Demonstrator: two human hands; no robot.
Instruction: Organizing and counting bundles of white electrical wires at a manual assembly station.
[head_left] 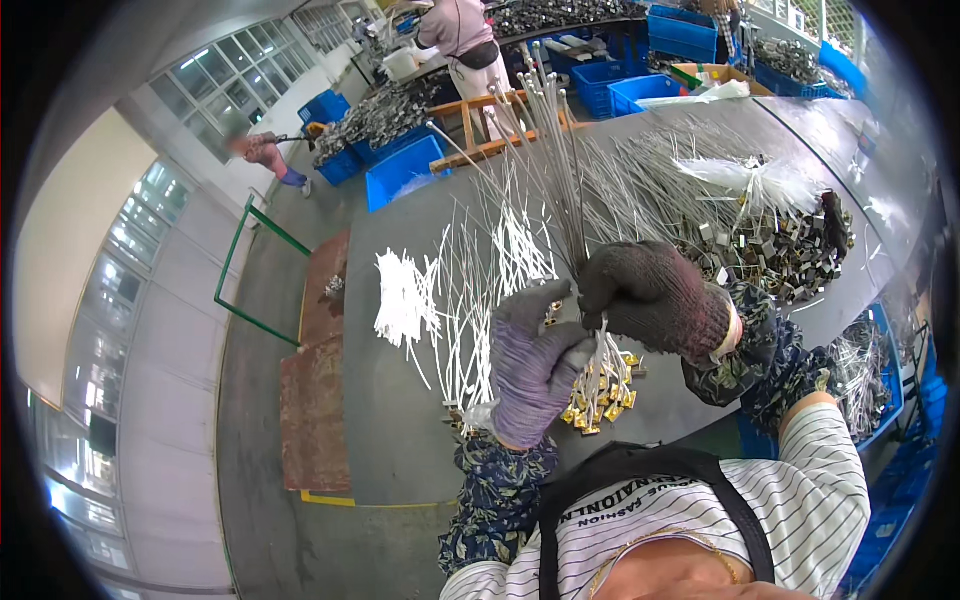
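Above the grey worktable (390,420), I am looking down from the head camera at two gloved hands meeting around a bundle of long wires (567,190). The bundle is standing nearly upright between them, its knobbed ends fanning out beyond the fingers. The right hand (655,300) is gripping it low, fingers bent in around the stems. The left hand (535,360) is sitting just beside, thumb and forefinger bowed toward the same spot; I cannot tell whether they are pinching the wires or only steadying them. Below the hands, white leads with brass-coloured connectors (600,400) are hanging or lying together.

I am judging this to be a gathering and evening-up step. As I am reading it, the next move is calling for a firm right-hand hold while the left fingers are tidying the lower leads, without any stem slipping out.

The right-hand fingertips are hiding behind the glove's back, so I am not seeing exactly where they are pressing. The gloves are also covering the bundle's middle, leaving me unsure whether these white leads are joining the grey stems. Some wire tips are blurring into the crowded background.
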